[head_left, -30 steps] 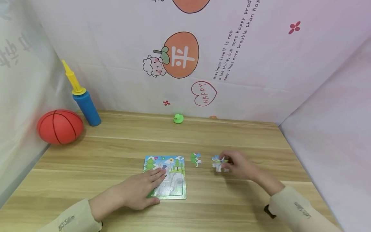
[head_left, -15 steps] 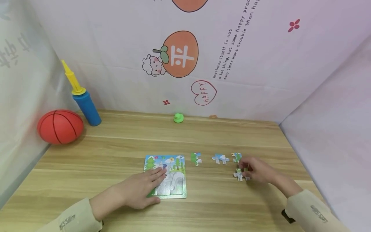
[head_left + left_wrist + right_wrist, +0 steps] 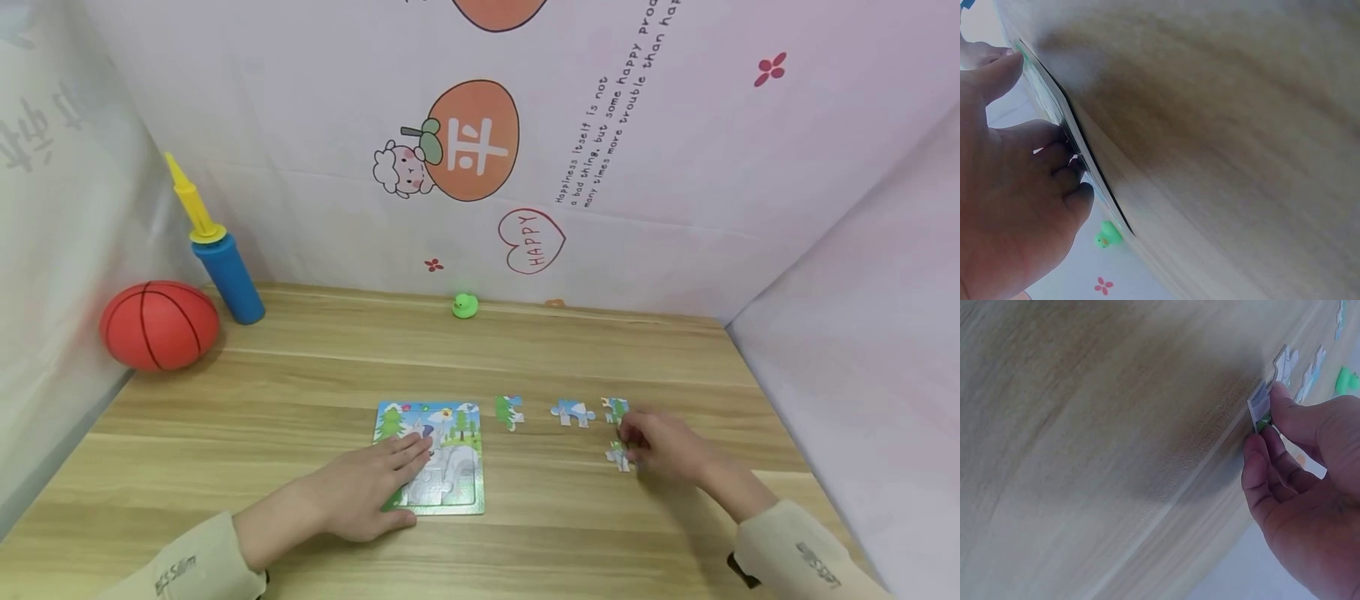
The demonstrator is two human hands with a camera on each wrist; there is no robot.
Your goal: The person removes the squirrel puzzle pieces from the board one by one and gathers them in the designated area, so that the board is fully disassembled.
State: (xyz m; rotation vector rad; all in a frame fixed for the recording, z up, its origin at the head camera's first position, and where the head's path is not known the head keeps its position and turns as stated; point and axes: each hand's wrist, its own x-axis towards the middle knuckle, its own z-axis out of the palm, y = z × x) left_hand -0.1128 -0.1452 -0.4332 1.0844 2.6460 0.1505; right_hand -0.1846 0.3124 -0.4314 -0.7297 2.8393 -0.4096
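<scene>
- Sleeves [image 3: 180, 560] in pale beige, with dark lettering, reach in from the near edge; a small dark object [image 3: 742, 572] shows under the right cuff.
- Left hand [image 3: 367, 492] lies palm down, fingers extended and close together, grasping nothing; it rests on the left part of the puzzle board [image 3: 481, 471], its thumb at the near edge.
- Within the printed border of that board, which sits flat near the middle of the table [image 3: 300, 400], fitted pieces [image 3: 455, 475] form part of a grey animal, seams visible; what lies beneath the palm is hidden.
- Right hand [image 3: 663, 446] pinches a grey-and-green puzzle piece [image 3: 1260, 405] between thumb and fingers, low over the wood, well to the right of the board. Another grey bit shows just past the thumb in the right wrist view; whether it belongs to the same piece, I cannot tell.
- Three loose pieces lie apart in a row beyond: a green piece [image 3: 507, 412] just beside the board, a blue piece [image 3: 572, 412] between, and a smaller corner piece [image 3: 615, 408] near the right fingers.
- Light wood grain runs across the tabletop to the back.
- Red ball [image 3: 160, 325], black-lined, sits at the far left; beside it a blue-and-yellow pump [image 3: 232, 271] leans slightly.
- Green toy duck [image 3: 465, 307] stands at the back edge.
- Whitish cloth [image 3: 300, 100] walls the back and sides, printed with orange fruit, a lamb, a heart and lettering.
</scene>
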